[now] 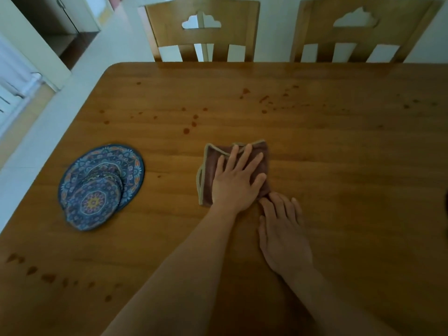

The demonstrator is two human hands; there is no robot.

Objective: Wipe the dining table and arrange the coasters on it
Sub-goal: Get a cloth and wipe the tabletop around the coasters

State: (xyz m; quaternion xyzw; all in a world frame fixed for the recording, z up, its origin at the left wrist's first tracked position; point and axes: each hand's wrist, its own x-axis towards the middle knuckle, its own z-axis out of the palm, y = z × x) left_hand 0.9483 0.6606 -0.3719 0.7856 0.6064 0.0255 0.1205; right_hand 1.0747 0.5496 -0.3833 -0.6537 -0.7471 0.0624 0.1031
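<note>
Pressing cloth [263, 163], long axis away

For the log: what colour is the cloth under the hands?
Brown cloth with a beige trim, clearest in the head view.

2 wooden chairs stood along the top of the frame, pushed against the far edge of the table. The left chair [202, 27] sat at top center, the right chair [363, 30] at upper right; each back had a cloud-shaped cutout above vertical slats. A white wall [116, 42] showed behind them. A dark doorway [60, 23] opened in the upper left corner.
</note>
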